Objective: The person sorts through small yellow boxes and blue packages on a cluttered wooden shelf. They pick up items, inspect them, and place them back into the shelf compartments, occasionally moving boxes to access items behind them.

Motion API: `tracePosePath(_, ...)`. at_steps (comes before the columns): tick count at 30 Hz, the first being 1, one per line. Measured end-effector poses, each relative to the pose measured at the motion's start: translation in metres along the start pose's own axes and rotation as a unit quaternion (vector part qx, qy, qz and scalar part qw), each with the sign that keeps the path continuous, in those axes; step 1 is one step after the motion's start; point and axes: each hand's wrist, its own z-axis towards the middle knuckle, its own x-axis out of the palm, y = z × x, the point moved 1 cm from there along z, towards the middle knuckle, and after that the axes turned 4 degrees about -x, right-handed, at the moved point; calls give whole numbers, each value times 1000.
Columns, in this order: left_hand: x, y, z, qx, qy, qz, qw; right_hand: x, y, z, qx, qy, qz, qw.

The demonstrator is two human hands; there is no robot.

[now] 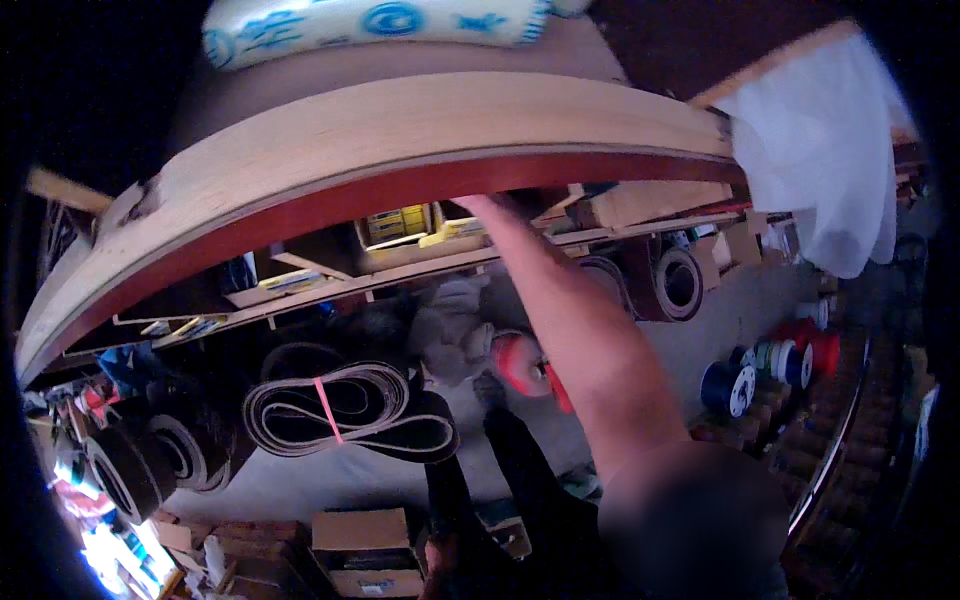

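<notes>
From the lower right my right arm reaches up to a shelf under a pale wooden board [450,115] with a red underside. My right hand [476,203] is partly hidden by that board's edge, so its fingers do not show. Nearest to it are yellow boxes [398,226] in the shelf compartments. Low in the picture, my left hand [437,556] hangs beside my dark trouser leg, small and dim. Its fingers cannot be made out.
A folded dark belt [335,410] tied with a pink band hangs at left centre, near more rolled belts [125,475]. Spools [728,388] stand at right. An open cardboard box [365,550] sits below. White sheeting [825,150] hangs at upper right.
</notes>
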Motion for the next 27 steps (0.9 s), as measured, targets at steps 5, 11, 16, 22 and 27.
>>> tracePosePath(5, -10, -11, -8, 31, -30, -89, 995, -54, 48, -35, 64, 47, 56, 995)
tracePosePath(11, -3, 19, -3, -193, -56, -76, 977, -72, 69, -91, 268, 11, 668, 694)
tracePosePath(16, -31, -79, -11, -65, 18, 121, 990, -100, 35, -119, 222, 83, 741, 629)
tracePosePath(22, -46, -111, -18, -262, 33, 63, 962, -104, 39, -119, 195, 126, 768, 596)
tracePosePath(27, -51, -145, -22, -244, 43, 59, 967, -109, 29, -122, 184, 137, 772, 592)
